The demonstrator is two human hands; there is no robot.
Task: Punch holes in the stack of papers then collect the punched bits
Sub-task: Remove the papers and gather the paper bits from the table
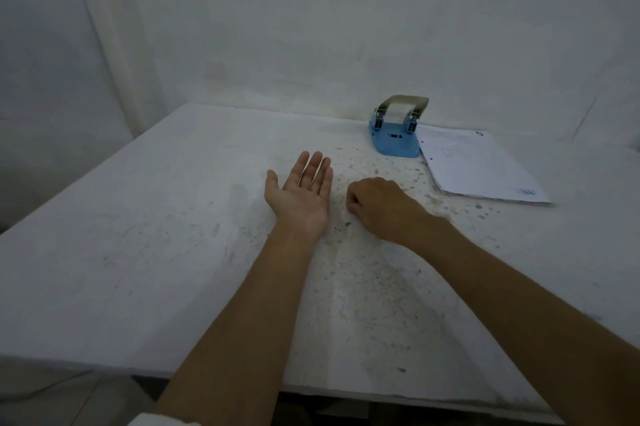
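A blue hole punch [396, 138] with a grey lever stands at the table's far side. Just right of it lies the stack of papers [481, 165], with two holes along its left edge. My left hand [301, 193] rests palm up on the table, fingers straight and together, nothing visible in it. Right beside it, my right hand [379, 207] lies knuckles up with its fingers curled in against the tabletop; whether it holds punched bits is hidden. Small specks [374, 171] are scattered on the table beyond my right hand, too small to tell as bits or stains.
The white table [138, 252] is stained and speckled, mostly right of the middle. Its front edge runs across the bottom of the view and its left edge slants away. A white draped wall stands close behind the punch.
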